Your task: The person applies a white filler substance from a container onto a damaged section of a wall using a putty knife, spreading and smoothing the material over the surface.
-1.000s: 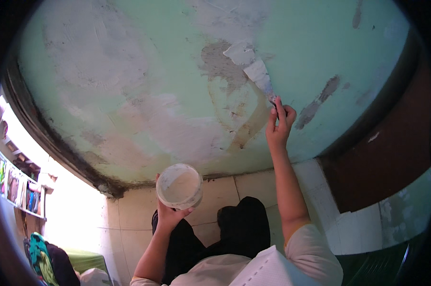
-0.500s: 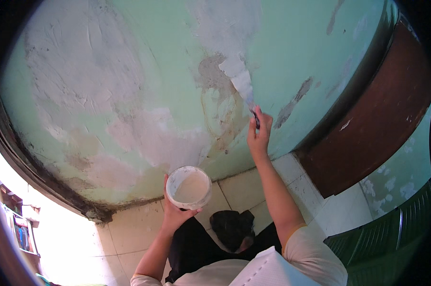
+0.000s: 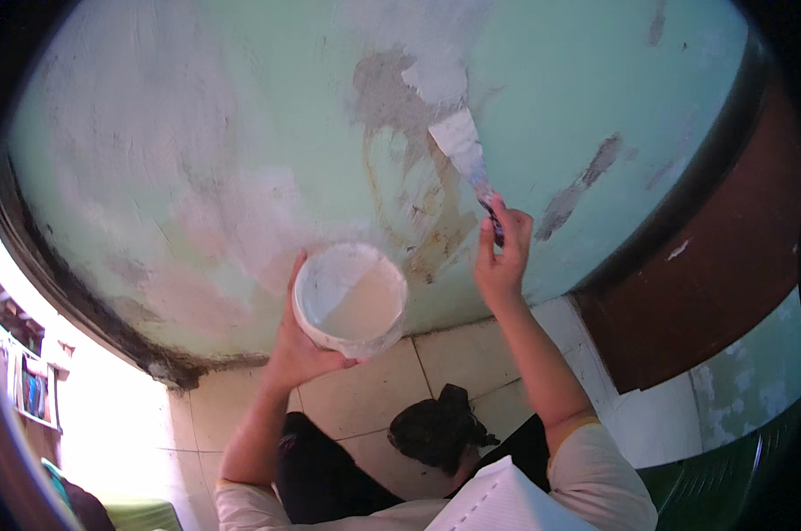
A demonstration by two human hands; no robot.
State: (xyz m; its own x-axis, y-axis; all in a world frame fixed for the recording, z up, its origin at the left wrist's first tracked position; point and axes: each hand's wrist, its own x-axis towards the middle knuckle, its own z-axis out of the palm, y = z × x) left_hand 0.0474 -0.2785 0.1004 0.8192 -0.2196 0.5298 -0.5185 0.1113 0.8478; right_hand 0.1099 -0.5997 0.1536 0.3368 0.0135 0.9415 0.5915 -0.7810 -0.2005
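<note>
My right hand (image 3: 508, 250) is closed round the dark handle of a putty knife (image 3: 459, 142). White filler coats the knife's blade, which points up and left at the wall, just below a fresh patch of filler (image 3: 438, 80) beside bare grey plaster. Whether the blade touches the wall I cannot tell. Held in my left hand (image 3: 297, 350) is a round white tub (image 3: 308, 305), tilted, with pale filler (image 3: 367, 305) inside. Its rim is smeared. The fingers wrap round the tub's left side and underneath.
The pale green wall (image 3: 285, 106) carries several whitish patches and a grey scraped streak (image 3: 581, 188). A brown wooden panel (image 3: 684, 292) stands at the right, near a green ribbed surface (image 3: 719, 487). Dark cloth or a bag (image 3: 431, 431) lies on the tiled floor (image 3: 356, 398). Bright light comes in at left.
The putty knife has come down and right, off the upper filler patch, which now shows on the wall. My left hand has raised the tub, closer to the knife.
</note>
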